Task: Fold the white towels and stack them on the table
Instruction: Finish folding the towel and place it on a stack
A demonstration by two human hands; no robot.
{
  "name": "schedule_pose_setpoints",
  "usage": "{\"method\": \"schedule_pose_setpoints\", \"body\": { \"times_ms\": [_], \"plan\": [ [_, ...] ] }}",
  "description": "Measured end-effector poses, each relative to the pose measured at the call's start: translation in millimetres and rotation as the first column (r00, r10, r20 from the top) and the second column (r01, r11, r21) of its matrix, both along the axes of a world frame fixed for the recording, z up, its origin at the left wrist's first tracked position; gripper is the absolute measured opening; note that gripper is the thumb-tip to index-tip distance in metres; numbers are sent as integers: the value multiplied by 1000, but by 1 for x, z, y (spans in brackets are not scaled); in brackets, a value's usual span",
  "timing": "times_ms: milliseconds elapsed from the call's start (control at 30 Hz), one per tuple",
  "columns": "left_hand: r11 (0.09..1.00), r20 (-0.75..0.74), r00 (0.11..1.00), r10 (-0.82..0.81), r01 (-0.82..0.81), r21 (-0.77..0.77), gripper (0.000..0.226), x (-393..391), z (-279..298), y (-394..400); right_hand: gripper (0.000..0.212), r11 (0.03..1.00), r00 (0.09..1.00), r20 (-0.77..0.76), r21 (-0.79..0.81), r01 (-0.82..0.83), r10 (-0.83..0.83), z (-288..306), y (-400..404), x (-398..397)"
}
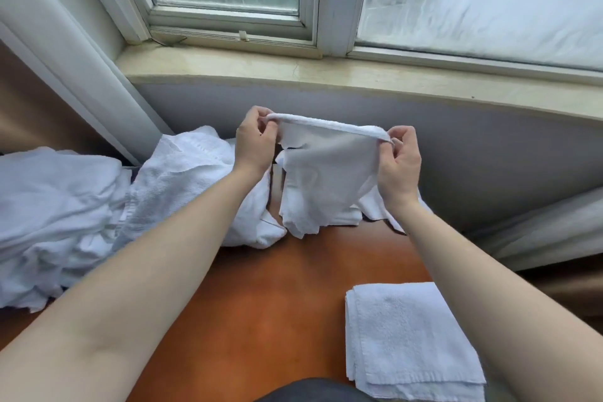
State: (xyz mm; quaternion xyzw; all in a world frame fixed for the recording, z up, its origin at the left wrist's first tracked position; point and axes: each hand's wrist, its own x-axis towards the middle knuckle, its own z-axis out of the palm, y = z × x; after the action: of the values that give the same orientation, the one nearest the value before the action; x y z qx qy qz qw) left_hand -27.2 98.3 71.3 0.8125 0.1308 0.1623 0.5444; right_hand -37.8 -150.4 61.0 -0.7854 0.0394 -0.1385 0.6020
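left hand point(256, 137) and right hand point(399, 157) each pinch a top corner of the white towel point(326, 179), hanging at frame centre over the table point(277, 287). judgement: keep edge taut, match corners, then add to folded towel point(411, 336) lower right.

We count two bare hands, the left hand point(254, 137) and the right hand point(399, 161). We see one hanging white terry towel point(326, 173), one folded white terry towel point(411, 336), and one heap of unfolded white towels point(98, 206).
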Motion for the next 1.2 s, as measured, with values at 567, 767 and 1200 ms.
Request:
{"method": "schedule_pose_setpoints", "body": {
  "times_ms": [567,767,1200],
  "plan": [
    [993,-261,964,-54,80,91,56,-2,68,-6,19,929,907,-412,362,81,81,80,-19,38],
    [1000,-441,897,27,-24,14,8,-107,-78,-37,32,872,745,-667,375,315,17,8,-45,17],
    [901,-685,728,14,289,325,65,-78,-156,-11,38,905,685,-727,254,342,-55,-30,-79,-4]
  ]
}}
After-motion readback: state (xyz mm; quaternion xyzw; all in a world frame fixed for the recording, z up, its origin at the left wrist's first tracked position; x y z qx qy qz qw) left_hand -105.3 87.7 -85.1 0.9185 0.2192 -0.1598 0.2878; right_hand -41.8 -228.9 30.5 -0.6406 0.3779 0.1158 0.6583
